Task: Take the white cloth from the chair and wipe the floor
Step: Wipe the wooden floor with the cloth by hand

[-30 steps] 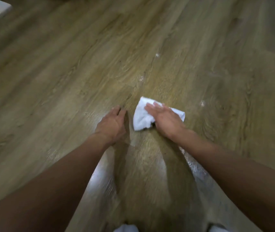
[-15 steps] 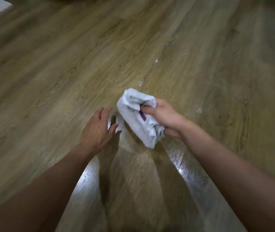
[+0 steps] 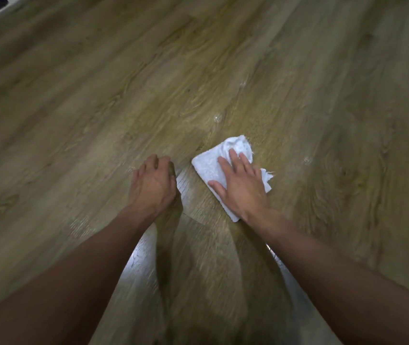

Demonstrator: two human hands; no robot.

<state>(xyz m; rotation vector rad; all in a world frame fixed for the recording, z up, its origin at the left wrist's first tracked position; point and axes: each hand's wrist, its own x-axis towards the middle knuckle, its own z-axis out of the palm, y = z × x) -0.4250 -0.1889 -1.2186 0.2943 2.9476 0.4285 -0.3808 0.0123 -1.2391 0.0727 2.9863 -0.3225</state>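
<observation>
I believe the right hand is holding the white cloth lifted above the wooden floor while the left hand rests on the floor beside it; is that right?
Not quite. The head view shows the white cloth lying on the floor, not lifted: the right hand presses it flat with straight fingers. The left hand does rest on the floor beside it.

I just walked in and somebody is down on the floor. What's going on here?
A person is wiping the wooden floor. Their right hand lies flat on a folded white cloth and presses it onto the boards. The left hand rests on the floor beside the cloth and does not touch it. A few small shiny spots show on the floor just past the cloth.
</observation>
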